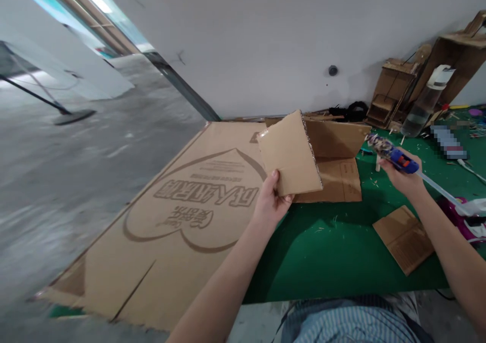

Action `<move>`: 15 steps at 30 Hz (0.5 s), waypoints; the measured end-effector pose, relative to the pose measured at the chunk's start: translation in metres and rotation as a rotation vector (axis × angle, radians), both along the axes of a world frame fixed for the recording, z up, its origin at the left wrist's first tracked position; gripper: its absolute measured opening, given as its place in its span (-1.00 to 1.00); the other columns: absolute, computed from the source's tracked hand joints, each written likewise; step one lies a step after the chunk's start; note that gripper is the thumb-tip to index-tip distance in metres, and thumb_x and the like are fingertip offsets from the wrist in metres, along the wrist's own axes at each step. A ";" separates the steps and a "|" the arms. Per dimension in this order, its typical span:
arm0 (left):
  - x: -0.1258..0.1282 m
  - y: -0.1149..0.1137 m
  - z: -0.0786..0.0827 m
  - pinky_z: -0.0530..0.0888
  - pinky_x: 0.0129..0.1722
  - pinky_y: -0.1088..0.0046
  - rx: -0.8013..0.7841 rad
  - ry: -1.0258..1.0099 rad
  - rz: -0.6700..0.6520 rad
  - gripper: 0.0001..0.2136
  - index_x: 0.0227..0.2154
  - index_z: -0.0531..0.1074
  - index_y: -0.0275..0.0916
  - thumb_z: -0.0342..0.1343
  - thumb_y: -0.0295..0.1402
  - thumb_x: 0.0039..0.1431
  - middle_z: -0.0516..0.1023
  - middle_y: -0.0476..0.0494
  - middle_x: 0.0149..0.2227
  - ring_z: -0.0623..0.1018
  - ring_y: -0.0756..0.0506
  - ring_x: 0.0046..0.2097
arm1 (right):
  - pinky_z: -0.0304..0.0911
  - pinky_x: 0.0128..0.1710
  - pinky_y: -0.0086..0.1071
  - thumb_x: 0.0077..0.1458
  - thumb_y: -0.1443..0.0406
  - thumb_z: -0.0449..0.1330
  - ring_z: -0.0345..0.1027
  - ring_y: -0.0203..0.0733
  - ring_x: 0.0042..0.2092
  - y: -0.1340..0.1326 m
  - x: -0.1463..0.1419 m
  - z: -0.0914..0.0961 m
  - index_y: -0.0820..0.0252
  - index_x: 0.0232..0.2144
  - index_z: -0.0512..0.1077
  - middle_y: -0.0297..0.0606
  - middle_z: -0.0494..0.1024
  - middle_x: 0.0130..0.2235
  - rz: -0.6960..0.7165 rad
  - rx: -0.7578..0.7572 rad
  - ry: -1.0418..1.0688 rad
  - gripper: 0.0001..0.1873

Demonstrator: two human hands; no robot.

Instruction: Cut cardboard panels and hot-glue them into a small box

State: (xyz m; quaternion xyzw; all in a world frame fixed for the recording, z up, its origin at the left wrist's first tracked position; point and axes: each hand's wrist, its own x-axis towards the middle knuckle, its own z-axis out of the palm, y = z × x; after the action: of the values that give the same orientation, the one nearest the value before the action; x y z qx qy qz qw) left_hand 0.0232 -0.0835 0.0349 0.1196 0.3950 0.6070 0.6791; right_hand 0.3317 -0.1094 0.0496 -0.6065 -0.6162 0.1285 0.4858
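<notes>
Large cardboard sheet (167, 269), lying to my left: brown print, upside down as I view it. The main line of Chinese characters (207, 195) I read, from right to left, as 成人纸尿裤, set within a heart outline (212, 250). Nearer me is a smaller stylised line (195, 217), which I cannot read with certainty; farther off, fine lines (222, 166) are too small. Folded cardboard (337, 176) and small cardboard piece (402, 239): faint print, illegible to me.
</notes>
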 end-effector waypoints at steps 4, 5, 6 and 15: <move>-0.001 -0.001 0.000 0.24 -0.83 0.64 0.009 -0.002 0.003 -0.87 -0.31 0.41 -0.24 0.23 -0.39 0.10 0.56 -0.02 -0.42 0.52 0.03 -0.58 | 0.18 -0.37 -0.31 0.14 0.06 0.16 0.40 -0.05 -0.30 0.007 0.019 -0.002 0.14 -0.18 0.40 -0.11 0.53 -0.31 -0.277 -0.077 -0.368 -0.68; -0.002 -0.001 -0.001 0.26 -0.83 0.64 0.010 -0.002 0.002 -0.85 -0.30 0.41 -0.23 0.24 -0.39 0.08 0.56 -0.01 -0.41 0.53 0.02 -0.57 | 0.18 -0.35 -0.30 0.13 0.08 0.15 0.41 0.00 -0.25 0.007 0.027 -0.004 0.16 -0.07 0.37 -0.05 0.54 -0.25 -0.278 -0.167 -0.486 -0.62; -0.002 -0.001 -0.001 0.27 -0.83 0.64 0.006 -0.002 -0.001 -0.84 -0.30 0.40 -0.22 0.25 -0.40 0.07 0.57 -0.01 -0.41 0.54 0.02 -0.56 | 0.19 -0.33 -0.28 0.12 0.12 0.14 0.41 0.05 -0.21 0.007 0.034 -0.006 0.20 0.02 0.32 0.00 0.54 -0.20 -0.290 -0.265 -0.565 -0.55; -0.003 0.000 0.000 0.35 -0.82 0.56 -0.035 0.007 -0.030 -0.86 -0.30 0.40 -0.21 0.18 -0.41 0.04 0.55 0.00 -0.48 0.54 -0.05 -0.56 | 0.25 -0.12 0.00 0.18 0.29 -0.05 0.32 0.32 0.03 -0.001 0.062 -0.050 0.52 0.19 0.15 0.32 0.40 0.00 -0.540 -0.544 -0.720 -0.43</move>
State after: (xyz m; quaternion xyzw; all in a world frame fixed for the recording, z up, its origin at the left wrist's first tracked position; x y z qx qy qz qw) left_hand 0.0200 -0.0840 0.0353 0.1155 0.4061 0.5891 0.6890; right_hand 0.3937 -0.1106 -0.0008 -0.8536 -0.5103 -0.0624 0.0843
